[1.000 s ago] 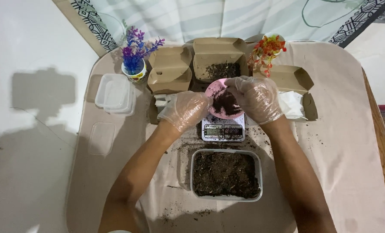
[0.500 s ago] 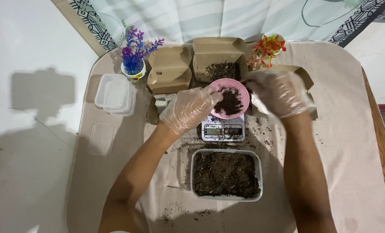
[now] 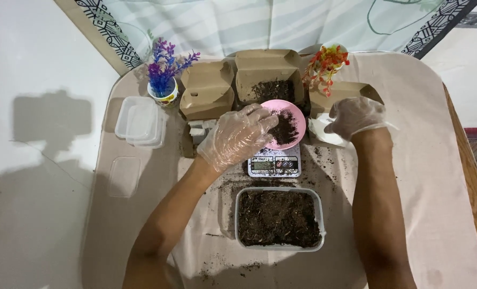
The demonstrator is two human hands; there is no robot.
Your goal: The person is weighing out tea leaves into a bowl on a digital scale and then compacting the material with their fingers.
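Both my hands wear thin clear gloves. My left hand (image 3: 237,136) holds the left rim of a pink bowl (image 3: 294,115) with dark soil in it, above a small digital scale (image 3: 275,166). My right hand (image 3: 356,116) is off to the right of the bowl, fingers loosely curled over a white packet (image 3: 323,132) beside an open cardboard box (image 3: 350,91); it seems to hold nothing. Nearer to me stands a clear rectangular tub (image 3: 279,218) full of dark soil.
Two more cardboard boxes stand behind the scale, one shut (image 3: 206,88), one open (image 3: 269,75) with soil in it. A purple flower pot (image 3: 164,80) stands back left, an orange-red one (image 3: 326,61) back right. Clear containers (image 3: 139,120) and a lid (image 3: 123,176) lie left. Soil crumbs litter the table cover.
My right hand has left the pink bowl and moved right to the white packet. My left hand still holds the bowl, which has shifted slightly right.
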